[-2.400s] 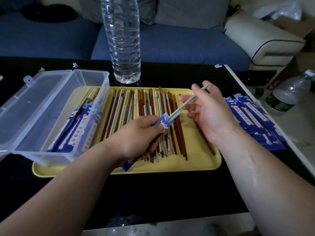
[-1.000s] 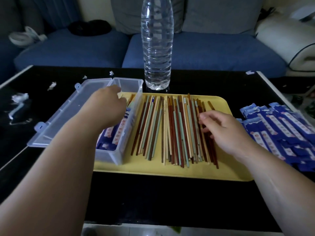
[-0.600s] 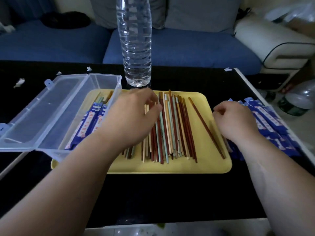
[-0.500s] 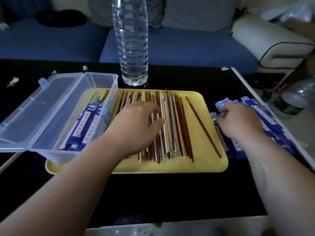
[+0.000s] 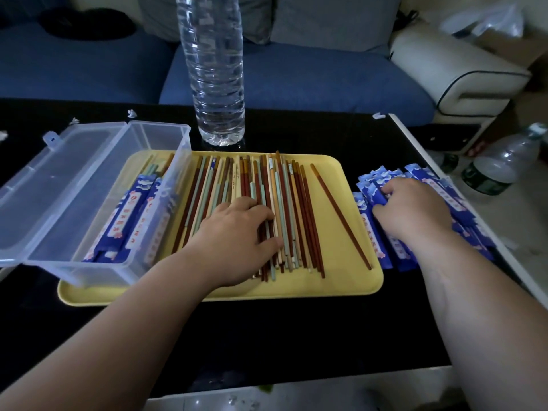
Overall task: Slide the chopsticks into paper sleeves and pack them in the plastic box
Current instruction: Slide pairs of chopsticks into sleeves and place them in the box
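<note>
The plastic box (image 5: pixel 98 269) is clear and smooth with a faint frosting, and the tray (image 5: pixel 341 281) under it is matt yellow plastic. The chopsticks (image 5: pixel 286 197) look smooth and lacquered, while the paper sleeves (image 5: pixel 370 232) are printed blue with a slight sheen. The table top (image 5: pixel 296 336) is glossy black, the water bottle (image 5: pixel 215 69) clear ribbed plastic, the sofa (image 5: pixel 296 81) matt blue cloth.

The chopsticks (image 5: pixel 284 185) lie on the tray (image 5: pixel 350 280), the plastic box (image 5: pixel 89 271) on its left part, the paper sleeves (image 5: pixel 370 232) right of it, the bottle (image 5: pixel 216 84) behind it
</note>
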